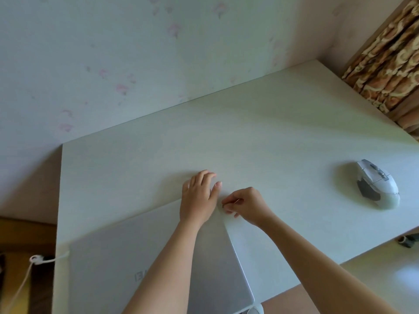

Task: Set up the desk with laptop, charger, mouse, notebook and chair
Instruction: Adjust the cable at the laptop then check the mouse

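Note:
A closed silver laptop (118,257) lies on the near left part of the white desk (260,137). My left hand (198,198) rests flat on the laptop's far right corner, fingers spread. My right hand (246,206) pinches the lid edge at that same corner, fingertips curled under it. A white charger cable (27,270) runs from the laptop's left side off the desk's left edge. A white and grey mouse (377,184) sits on the right of the desk, apart from both hands. No notebook or chair is in view.
A pale flowered wall (136,53) stands behind the desk. A patterned brown curtain (390,57) hangs at the far right. A small dark object (408,240) lies on the floor beyond the desk's right edge.

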